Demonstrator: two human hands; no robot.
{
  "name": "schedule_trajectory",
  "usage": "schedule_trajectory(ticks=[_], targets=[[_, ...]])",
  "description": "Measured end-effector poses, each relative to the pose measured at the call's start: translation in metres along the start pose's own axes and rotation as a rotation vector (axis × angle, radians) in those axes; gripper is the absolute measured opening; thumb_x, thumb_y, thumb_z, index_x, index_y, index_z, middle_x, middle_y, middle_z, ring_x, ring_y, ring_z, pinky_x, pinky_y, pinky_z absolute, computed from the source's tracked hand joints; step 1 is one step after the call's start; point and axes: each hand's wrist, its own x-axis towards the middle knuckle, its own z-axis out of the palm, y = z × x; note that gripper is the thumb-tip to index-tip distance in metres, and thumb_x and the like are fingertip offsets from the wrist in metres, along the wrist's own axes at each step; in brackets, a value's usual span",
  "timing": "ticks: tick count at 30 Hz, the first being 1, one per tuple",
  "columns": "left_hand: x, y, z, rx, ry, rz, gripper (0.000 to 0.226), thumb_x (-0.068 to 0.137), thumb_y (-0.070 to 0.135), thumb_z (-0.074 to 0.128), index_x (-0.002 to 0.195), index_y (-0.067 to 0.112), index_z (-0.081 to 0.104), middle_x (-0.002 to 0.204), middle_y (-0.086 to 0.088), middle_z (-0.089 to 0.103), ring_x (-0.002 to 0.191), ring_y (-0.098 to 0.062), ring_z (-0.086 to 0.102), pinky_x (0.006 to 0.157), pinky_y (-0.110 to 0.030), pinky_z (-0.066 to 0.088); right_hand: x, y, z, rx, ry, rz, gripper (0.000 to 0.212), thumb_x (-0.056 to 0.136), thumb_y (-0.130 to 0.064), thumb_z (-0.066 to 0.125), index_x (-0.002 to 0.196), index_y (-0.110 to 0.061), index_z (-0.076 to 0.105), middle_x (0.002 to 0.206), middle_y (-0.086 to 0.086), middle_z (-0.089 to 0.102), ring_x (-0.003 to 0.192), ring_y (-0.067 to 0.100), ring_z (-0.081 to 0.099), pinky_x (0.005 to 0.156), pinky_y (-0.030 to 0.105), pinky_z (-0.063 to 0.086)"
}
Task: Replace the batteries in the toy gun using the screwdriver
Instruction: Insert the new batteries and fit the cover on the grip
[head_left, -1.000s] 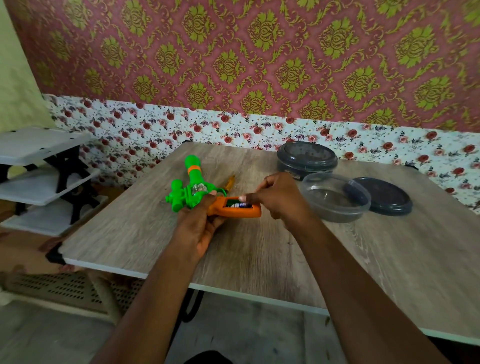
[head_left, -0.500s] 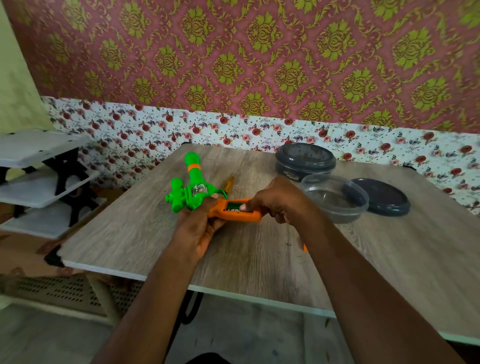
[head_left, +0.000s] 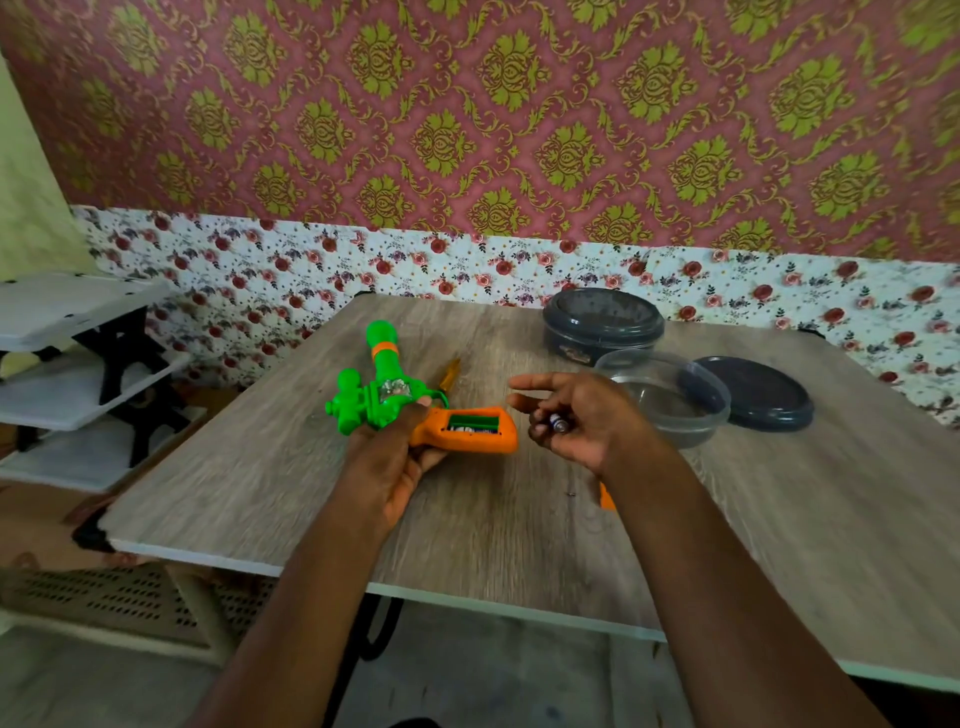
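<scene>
The green and orange toy gun (head_left: 395, 395) lies on its side on the wooden table (head_left: 493, 519), its barrel pointing away. My left hand (head_left: 387, 457) grips its orange handle from below. The battery bay (head_left: 474, 422) in the handle is uncovered, and one battery shows inside. My right hand (head_left: 576, 415) hovers just right of the handle, curled around a small battery (head_left: 556, 423), index finger stretched out. The screwdriver's amber handle (head_left: 450, 375) lies on the table behind the gun. An orange piece (head_left: 605, 499) peeks out from under my right wrist, with a tiny screw (head_left: 571, 494) beside it.
A clear plastic bowl (head_left: 670, 395) stands right of my right hand. Behind it sits a closed dark round container (head_left: 602, 322), and a loose dark lid (head_left: 753, 392) lies to the right. A white tiered rack (head_left: 67, 353) stands left of the table.
My right hand has pulled away from the gun's handle to the right, lifting a battery out of the bay. My left hand kept its hold on the gun.
</scene>
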Motion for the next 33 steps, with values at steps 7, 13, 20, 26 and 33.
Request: schedule_trajectory(ticks=[7, 13, 20, 26, 33], targets=[[-0.003, 0.0, 0.001, 0.067, 0.019, -0.01, 0.038, 0.094, 0.004, 0.066, 0.131, 0.006, 0.059, 0.12, -0.021, 0.07, 0.091, -0.024, 0.073, 0.068, -0.045, 0.064, 0.005, 0.011, 0.003, 0.163, 0.038, -0.181, 0.026, 0.086, 0.024, 0.057, 0.104, 0.006, 0.063, 0.104, 0.028, 0.073, 0.093, 0.029, 0.076, 0.084, 0.03, 0.06], [-0.001, 0.0, 0.004, 0.074, 0.02, -0.022, 0.039, 0.095, 0.003, 0.064, 0.133, 0.004, 0.056, 0.12, -0.022, 0.069, 0.092, -0.026, 0.072, 0.066, -0.044, 0.064, 0.002, 0.021, 0.004, 0.313, 0.091, -0.164, 0.007, 0.087, 0.017, 0.065, 0.084, 0.011, 0.061, 0.09, 0.029, 0.069, 0.1, 0.042, 0.073, 0.078, 0.033, 0.061], [0.001, 0.0, 0.003, 0.065, 0.022, -0.014, 0.042, 0.094, 0.002, 0.065, 0.136, 0.001, 0.055, 0.119, -0.022, 0.07, 0.086, -0.023, 0.075, 0.067, -0.045, 0.064, 0.012, 0.02, 0.01, 0.367, 0.237, -0.15, 0.031, 0.09, -0.004, 0.074, 0.114, 0.008, 0.059, 0.082, 0.028, 0.066, 0.041, 0.013, 0.063, 0.037, 0.017, 0.046], [0.001, -0.001, 0.002, 0.05, 0.019, -0.01, 0.042, 0.094, 0.001, 0.065, 0.135, 0.002, 0.056, 0.123, -0.023, 0.069, 0.09, -0.023, 0.075, 0.071, -0.048, 0.063, 0.01, 0.004, 0.005, 0.341, 0.19, 0.056, 0.025, 0.103, -0.016, 0.036, 0.089, -0.001, 0.051, 0.078, 0.025, 0.064, 0.043, 0.013, 0.046, 0.038, 0.02, 0.03], [-0.002, 0.0, 0.003, 0.049, 0.014, -0.009, 0.026, 0.094, 0.001, 0.064, 0.12, 0.007, 0.061, 0.117, -0.02, 0.071, 0.094, -0.026, 0.072, 0.071, -0.049, 0.063, 0.001, -0.002, 0.002, 0.301, 0.16, 0.106, 0.033, 0.087, 0.004, 0.029, 0.096, -0.001, 0.061, 0.082, 0.012, 0.053, 0.062, 0.013, 0.044, 0.064, 0.03, 0.032]])
